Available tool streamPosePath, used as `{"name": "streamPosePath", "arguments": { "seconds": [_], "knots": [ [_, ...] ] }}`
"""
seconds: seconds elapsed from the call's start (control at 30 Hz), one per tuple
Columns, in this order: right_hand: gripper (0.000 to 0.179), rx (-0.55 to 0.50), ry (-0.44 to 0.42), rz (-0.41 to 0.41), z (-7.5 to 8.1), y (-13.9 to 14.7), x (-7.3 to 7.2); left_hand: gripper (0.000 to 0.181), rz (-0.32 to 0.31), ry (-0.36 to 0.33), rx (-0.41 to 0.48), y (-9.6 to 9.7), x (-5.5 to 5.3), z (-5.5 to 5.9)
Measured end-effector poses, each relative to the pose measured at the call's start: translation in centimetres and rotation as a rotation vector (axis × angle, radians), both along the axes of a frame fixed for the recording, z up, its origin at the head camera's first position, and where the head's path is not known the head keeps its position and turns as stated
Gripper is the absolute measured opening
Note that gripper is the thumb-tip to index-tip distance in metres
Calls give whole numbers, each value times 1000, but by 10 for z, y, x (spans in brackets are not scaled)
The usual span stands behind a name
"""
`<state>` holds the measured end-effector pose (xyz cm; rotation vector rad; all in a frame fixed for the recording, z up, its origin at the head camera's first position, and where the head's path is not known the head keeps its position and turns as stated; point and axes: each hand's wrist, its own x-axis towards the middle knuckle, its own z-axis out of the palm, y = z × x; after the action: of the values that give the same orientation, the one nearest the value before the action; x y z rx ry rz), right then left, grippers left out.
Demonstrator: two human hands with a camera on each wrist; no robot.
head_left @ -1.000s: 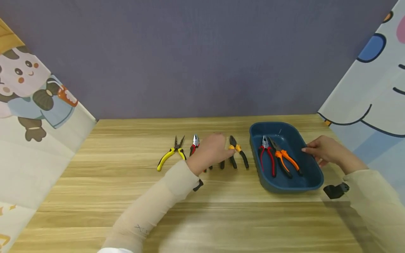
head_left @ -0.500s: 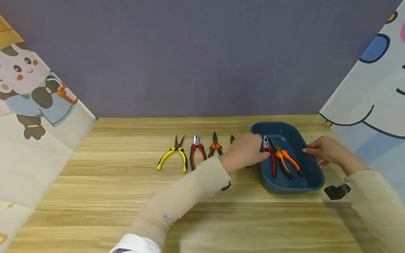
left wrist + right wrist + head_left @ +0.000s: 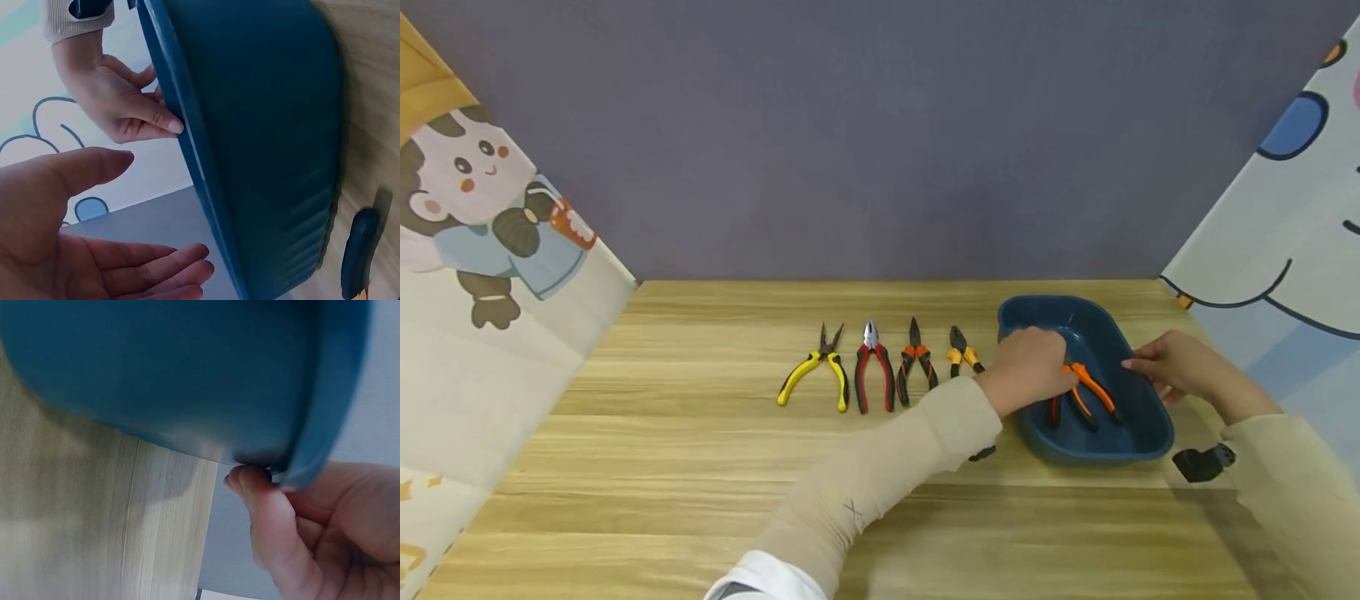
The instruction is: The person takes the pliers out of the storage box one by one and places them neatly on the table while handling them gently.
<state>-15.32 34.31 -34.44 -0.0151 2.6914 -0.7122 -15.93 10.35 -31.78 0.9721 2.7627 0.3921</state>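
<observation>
My left hand (image 3: 1030,367) is over the left side of a dark blue plastic tub (image 3: 1138,446). In the left wrist view its thumb and fingers (image 3: 150,272) are spread apart with nothing between them. Under it, red-handled pliers (image 3: 1055,411) lie in the tub, mostly hidden by the hand. Beside them are orange-and-black pliers (image 3: 1093,387). My right hand (image 3: 1176,367) pinches the tub's right rim between thumb and fingers, as the right wrist view also shows.
Left of the tub, several pliers lie in a row on the wooden table (image 3: 700,467): yellow long-nose pliers (image 3: 825,349), red-and-black pliers (image 3: 871,337), orange-and-black pliers (image 3: 914,337) and yellow-and-black pliers (image 3: 957,338). A grey wall (image 3: 880,150) stands behind.
My left hand has moved right, from above the row of pliers to over the tub, uncovering the pliers in the row. My right hand has stayed at the rim.
</observation>
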Motion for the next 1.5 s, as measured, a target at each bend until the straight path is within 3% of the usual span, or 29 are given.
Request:
{"name": "streamPosePath", "arguments": {
  "seconds": [0.17, 0.3, 0.5, 0.67, 0.8, 0.9, 1.0, 1.3, 1.5],
  "knots": [
    [49, 11, 5, 6, 0, 1, 1, 35, 26, 11, -82, 11, 2, -9],
    [47, 12, -9, 2, -2, 1, 2, 23, 21, 60, -156, 19, 4, -19],
    [46, 3, -5, -7, -2, 2, 3, 15, 104, 72, -288, 35, 6, -27],
    [47, -18, -5, -2, -2, 1, 4, 16, 162, 46, -387, 45, 7, -26],
    [42, -27, 6, 2, -3, 1, 6, 27, 207, 9, -483, 55, 5, -25],
    [41, -28, 13, 4, -4, 1, 7, 42, 212, -12, -569, 63, 4, -26],
    [41, -32, 14, 2, -5, 1, 7, 46, 210, -25, -627, 67, 3, -29],
    [38, -46, 12, -10, -5, -3, 4, 47, 242, -32, -706, 69, 4, -34],
    [44, -35, 22, -2, -4, -2, 4, 45, 225, -4, -730, 70, 5, -38]
  ]
}}
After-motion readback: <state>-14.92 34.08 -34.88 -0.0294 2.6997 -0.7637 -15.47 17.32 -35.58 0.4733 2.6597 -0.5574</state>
